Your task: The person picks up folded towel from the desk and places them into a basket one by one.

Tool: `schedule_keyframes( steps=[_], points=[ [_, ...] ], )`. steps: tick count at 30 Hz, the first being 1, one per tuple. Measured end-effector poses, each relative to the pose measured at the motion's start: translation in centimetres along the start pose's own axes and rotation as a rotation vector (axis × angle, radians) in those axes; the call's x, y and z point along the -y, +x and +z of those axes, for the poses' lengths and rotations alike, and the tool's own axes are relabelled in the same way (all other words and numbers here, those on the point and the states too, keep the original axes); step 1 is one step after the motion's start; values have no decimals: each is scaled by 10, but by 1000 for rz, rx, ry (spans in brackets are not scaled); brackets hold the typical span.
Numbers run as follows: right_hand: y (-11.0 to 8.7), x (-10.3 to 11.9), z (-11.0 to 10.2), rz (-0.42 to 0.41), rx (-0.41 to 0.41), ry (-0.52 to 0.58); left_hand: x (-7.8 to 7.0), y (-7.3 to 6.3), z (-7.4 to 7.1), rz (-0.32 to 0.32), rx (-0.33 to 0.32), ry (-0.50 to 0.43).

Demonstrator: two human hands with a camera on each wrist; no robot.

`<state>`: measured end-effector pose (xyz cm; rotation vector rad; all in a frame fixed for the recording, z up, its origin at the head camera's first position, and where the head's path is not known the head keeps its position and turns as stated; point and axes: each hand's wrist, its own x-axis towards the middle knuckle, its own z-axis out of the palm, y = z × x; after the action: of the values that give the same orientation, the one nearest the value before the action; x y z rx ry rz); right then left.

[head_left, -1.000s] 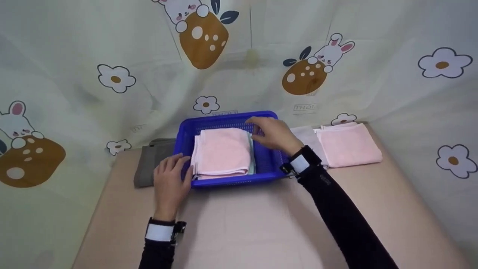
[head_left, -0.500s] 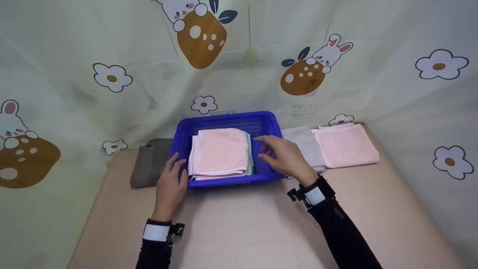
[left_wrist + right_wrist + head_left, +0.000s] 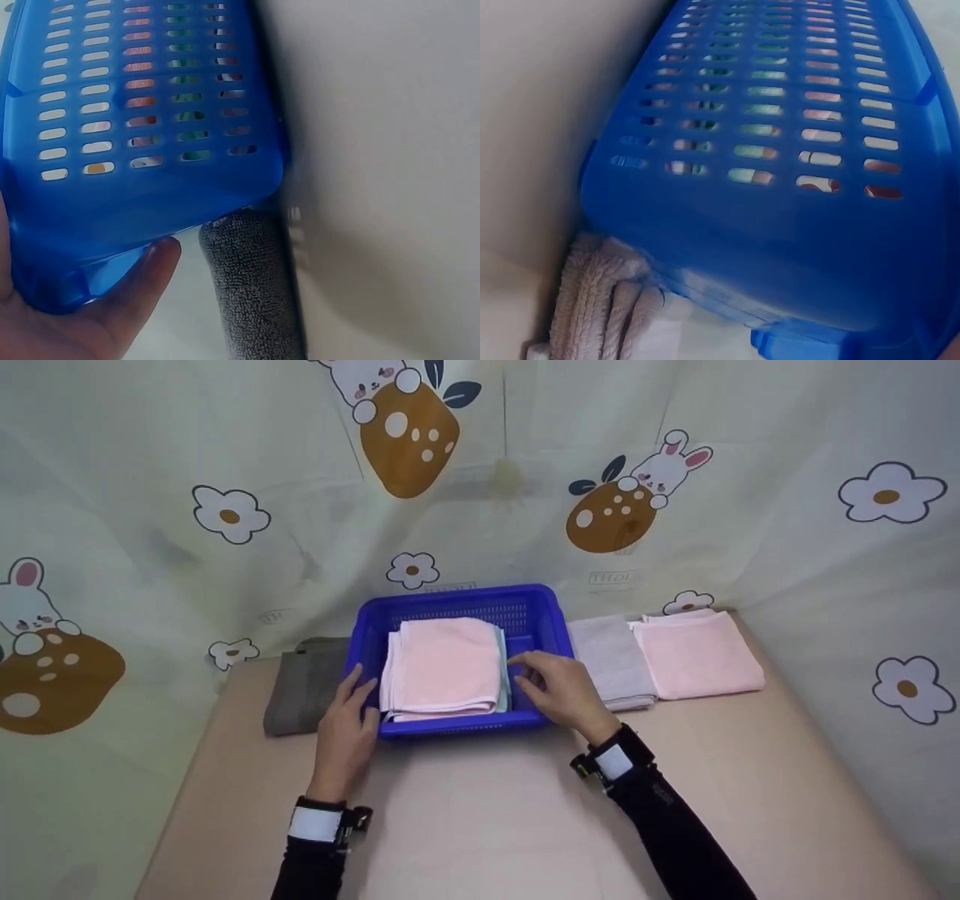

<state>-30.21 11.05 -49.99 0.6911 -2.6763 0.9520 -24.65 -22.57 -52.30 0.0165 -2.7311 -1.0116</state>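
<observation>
A blue plastic basket (image 3: 450, 726) with slotted sides holds a stack of folded towels. Its top towel is pink (image 3: 448, 664), and a mint-green towel (image 3: 505, 675) shows along the stack's right edge. My left hand (image 3: 344, 735) touches the basket's left front corner, fingers loosely extended; the left wrist view shows the thumb (image 3: 150, 277) against the outside just below the rim. My right hand (image 3: 559, 684) reaches over the basket's right side, fingers slightly bent, with the fingertips right at the green towel's edge. The right wrist view shows mainly the basket's outer wall (image 3: 727, 225).
A folded dark grey towel (image 3: 304, 690) lies left of the basket. On the right lie a light grey folded towel (image 3: 611, 660) and a pink folded towel (image 3: 701, 652). A printed curtain (image 3: 510, 525) hangs behind the beige table (image 3: 480, 817).
My right hand has moved from the basket's back right towards the front, then slightly left to the stack's edge. My left hand stays at the left front corner. The towels look unchanged.
</observation>
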Motion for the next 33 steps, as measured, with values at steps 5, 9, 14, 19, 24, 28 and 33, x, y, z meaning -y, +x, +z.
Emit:
schedule_keyframes(
  steps=[5,9,14,19,24,28,33],
  points=[
    [-3,-3,-1,-36,-27,15,0,1,1,13,-17,11],
    [-3,-5,-9,-54,-41,94,2,1,1,17,-11,12],
    [-4,-14,-41,15,-109,184,2,1,0,0,2,7],
    [-12,-50,-81,200,-172,137,1,1,-1,-9,12,6],
    [-29,-92,-102,414,-95,1,1,1,-2,-18,17,14],
    [-40,-113,-108,533,37,-95,0,1,-2,-12,10,19],
    [-45,-127,-103,603,195,-155,0,1,0,9,-15,26]
  ],
)
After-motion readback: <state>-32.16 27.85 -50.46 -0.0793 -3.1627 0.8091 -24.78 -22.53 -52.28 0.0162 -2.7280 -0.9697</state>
